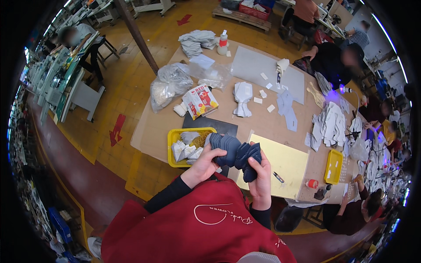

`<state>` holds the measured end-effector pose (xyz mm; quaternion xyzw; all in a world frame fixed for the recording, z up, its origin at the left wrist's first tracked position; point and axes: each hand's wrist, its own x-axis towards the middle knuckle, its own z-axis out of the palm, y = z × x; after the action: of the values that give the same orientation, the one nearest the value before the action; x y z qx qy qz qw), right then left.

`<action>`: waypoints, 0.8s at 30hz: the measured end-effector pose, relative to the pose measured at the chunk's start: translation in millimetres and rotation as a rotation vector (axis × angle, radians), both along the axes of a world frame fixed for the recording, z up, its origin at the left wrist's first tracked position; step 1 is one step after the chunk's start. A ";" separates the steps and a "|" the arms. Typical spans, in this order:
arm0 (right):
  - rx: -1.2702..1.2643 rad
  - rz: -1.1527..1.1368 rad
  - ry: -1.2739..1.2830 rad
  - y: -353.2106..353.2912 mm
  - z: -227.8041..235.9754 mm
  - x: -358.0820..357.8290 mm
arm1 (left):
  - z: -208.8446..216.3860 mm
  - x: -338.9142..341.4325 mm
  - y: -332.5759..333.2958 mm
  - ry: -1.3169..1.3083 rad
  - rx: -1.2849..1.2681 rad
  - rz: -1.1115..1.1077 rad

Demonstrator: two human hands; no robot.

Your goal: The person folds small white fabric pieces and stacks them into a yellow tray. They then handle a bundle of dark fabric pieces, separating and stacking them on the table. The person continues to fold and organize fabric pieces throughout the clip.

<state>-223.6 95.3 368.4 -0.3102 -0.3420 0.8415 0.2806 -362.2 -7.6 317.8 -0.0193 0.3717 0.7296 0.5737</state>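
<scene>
A fanned stack of dark blue-grey cut fabric pieces point(225, 147) spans both my hands above the near edge of the table. My left hand point(205, 165) is closed on the stack's left part, thumb on top. My right hand point(262, 174) grips the darker, bunched right end, its thumb pressed against the folds. Just beyond my left hand sits a yellow tray point(170, 149) with folded white-grey pieces point(184, 151) and yellowish bands or threads point(201, 139). To the right of my right hand, thread snips point(278, 177) lie on a pale yellow board point(285, 160).
Farther across the brown-covered table point(153, 127) are a printed carton point(200, 101), a plastic bag point(170, 85), a bottle point(222, 44) and grey fabric stacks point(242, 98). At right stand a second yellow tray point(334, 166) and white piles point(331, 125). Co-workers sit around the table's right side.
</scene>
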 end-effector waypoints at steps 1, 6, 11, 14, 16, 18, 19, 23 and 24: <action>-0.005 0.027 -0.028 -2.5 -3.3 -0.3 | 3.2 3.8 1.4 0.070 0.003 0.006; -0.044 0.056 -0.049 -4.8 -15.9 -0.6 | 13.0 5.0 4.3 0.201 -0.009 0.009; -0.049 -0.041 -0.014 2.3 -8.6 -1.0 | 11.9 -8.2 0.7 -0.174 0.138 -0.053; -0.035 -0.016 0.021 8.9 -14.5 7.4 | 11.2 -7.9 0.7 -0.088 0.155 -0.065; 0.001 0.062 0.019 7.7 -15.5 8.6 | 9.6 -3.3 1.3 0.037 0.087 -0.050; -0.016 0.124 -0.027 1.6 -7.2 4.4 | 7.1 3.9 2.6 0.136 -0.008 -0.023; -0.007 0.127 -0.058 -1.0 -18.3 6.0 | 6.8 4.6 1.9 0.154 -0.014 -0.027; 0.055 0.072 -0.113 -6.1 -15.0 -1.2 | 10.7 6.3 1.4 0.180 -0.012 -0.009; 0.072 0.047 -0.127 -6.6 -14.5 -2.6 | 10.9 6.5 1.3 0.175 -0.005 0.003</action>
<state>-226.2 88.7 353.9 -0.3444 -0.3962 0.8137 0.2496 -355.6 -6.3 328.7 0.0428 0.4222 0.7283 0.5380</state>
